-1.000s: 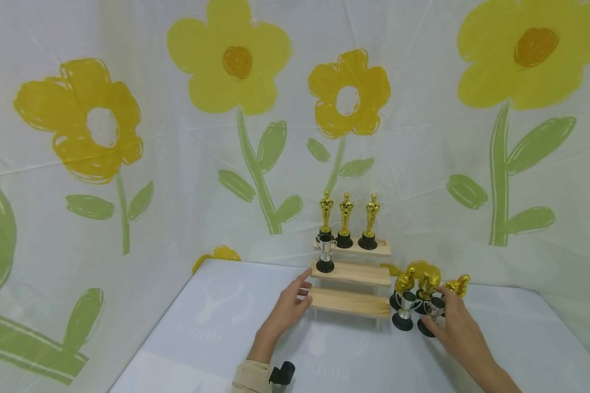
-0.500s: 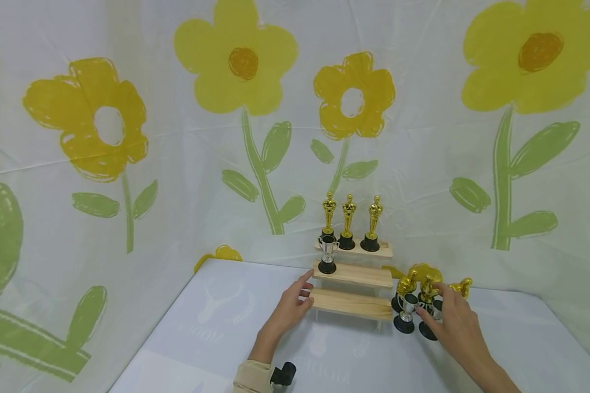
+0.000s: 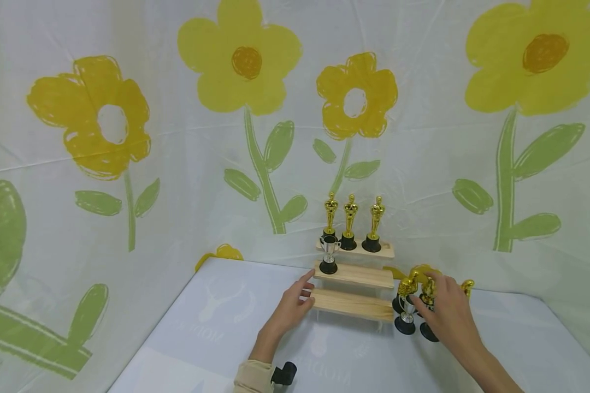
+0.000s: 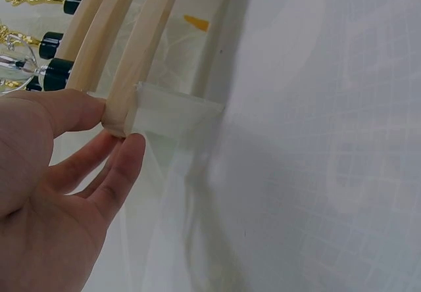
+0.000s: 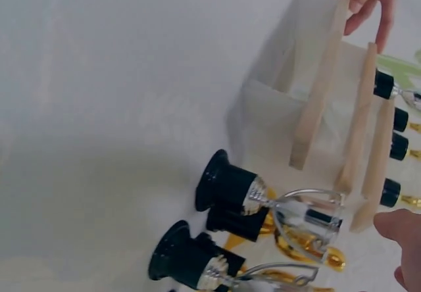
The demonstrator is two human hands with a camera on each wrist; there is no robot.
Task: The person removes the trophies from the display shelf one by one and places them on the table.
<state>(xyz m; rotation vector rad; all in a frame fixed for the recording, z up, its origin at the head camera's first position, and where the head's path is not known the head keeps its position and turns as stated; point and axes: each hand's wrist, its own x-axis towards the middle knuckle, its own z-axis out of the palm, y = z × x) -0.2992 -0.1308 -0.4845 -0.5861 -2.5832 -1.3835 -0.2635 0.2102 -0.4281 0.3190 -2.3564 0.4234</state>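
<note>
In the head view my left hand [image 3: 289,310] grips the left end of a tiered wooden shelf [image 3: 351,304]; the left wrist view has the thumb and fingers around a board's end [image 4: 120,111]. A silver cup [image 3: 329,255] stands at the left of the middle tier, and three gold figures [image 3: 376,218] stand on the top tier. My right hand [image 3: 451,316], thumb and fingers apart, is over the group right of the shelf, partly hiding gold figures [image 3: 407,285] and a second silver cup. Another silver cup [image 3: 406,316] is left of its thumb; contact with any trophy is unclear.
A white patterned cloth [image 3: 216,322] covers the table. Behind the shelf hangs a flowered curtain [image 3: 423,164]. In the right wrist view, two silver cups [image 5: 309,216] with black bases stand near the shelf's right end.
My right hand has shifted slightly left and up over the group, now covering more of the right-hand silver cup. My left hand keeps its place on the shelf. The head view has shifted slightly.
</note>
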